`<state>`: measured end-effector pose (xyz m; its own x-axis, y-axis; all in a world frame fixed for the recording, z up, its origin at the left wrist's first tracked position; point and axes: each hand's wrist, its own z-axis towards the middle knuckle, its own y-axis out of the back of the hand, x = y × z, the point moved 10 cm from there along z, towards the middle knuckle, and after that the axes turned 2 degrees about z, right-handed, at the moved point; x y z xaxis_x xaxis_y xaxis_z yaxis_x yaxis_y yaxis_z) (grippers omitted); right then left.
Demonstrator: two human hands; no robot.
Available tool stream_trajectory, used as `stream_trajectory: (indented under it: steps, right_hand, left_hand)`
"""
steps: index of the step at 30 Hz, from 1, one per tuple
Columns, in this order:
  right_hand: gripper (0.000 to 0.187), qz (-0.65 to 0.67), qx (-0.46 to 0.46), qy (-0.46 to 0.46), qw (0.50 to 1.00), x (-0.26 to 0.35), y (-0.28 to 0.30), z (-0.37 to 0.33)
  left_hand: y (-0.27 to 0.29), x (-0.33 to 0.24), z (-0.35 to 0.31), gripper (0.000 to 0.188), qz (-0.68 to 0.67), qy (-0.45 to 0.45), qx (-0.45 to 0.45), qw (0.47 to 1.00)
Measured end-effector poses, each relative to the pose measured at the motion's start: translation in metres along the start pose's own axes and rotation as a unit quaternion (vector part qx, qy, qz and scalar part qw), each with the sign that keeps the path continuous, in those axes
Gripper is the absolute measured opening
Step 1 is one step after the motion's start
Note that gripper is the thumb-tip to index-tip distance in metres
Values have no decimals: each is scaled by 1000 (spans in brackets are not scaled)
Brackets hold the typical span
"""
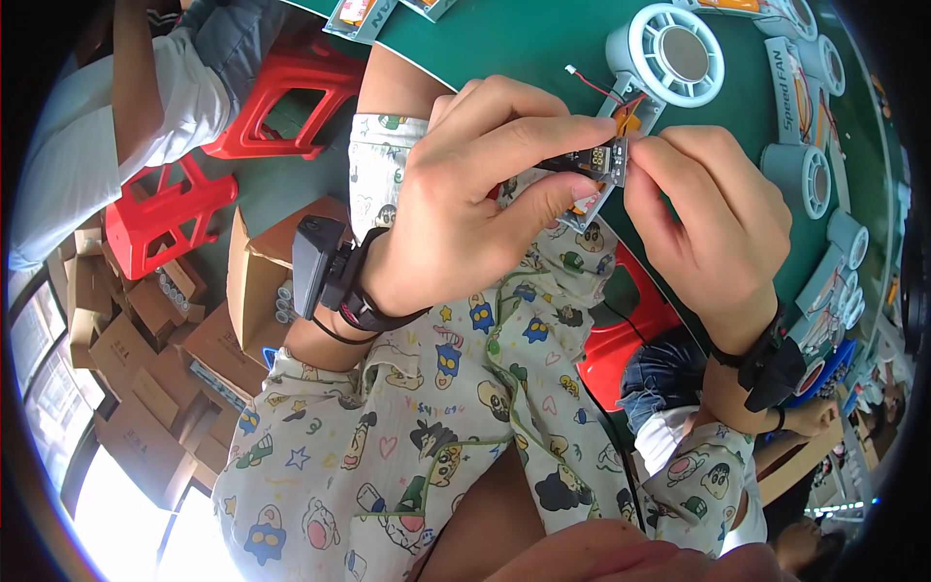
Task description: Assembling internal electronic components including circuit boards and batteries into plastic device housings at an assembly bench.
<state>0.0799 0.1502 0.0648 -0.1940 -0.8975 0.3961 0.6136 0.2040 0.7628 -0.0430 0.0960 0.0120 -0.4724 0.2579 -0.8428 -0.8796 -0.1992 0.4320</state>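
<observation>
My left hand (475, 179) pinches a small black circuit board (603, 157) with a segment display between thumb and forefinger. At the board's other end, the bent fingers of my right hand (713, 218) are closed on its edge. Beneath the board lies the open grey-blue handle of a handheld fan (676, 53), whose round slotted head points away from me. Orange-wrapped parts and thin wires show inside the handle, partly covered by my fingers. A red wire ends in a small white connector (570, 70) beside the head.
More opened fan bodies (797, 179) line the right of the green table (485, 39), and others lie at its far edge. Red plastic stools (281, 102) and cardboard boxes (145, 373) fill the floor at left. A person in white (184, 87) is close by on the left.
</observation>
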Motion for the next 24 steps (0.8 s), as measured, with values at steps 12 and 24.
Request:
stream_trajectory:
  steps: [12,24]
  right_hand:
    - [21,11,27,-40,999,-4,-3,-1]
    - [15,285,72,-206,933,-36,-17,-10]
  left_hand:
    - [-5,3,-1,43,-11,16,7,1000]
    - [-1,1,1,44,8,-3,-6,1000]
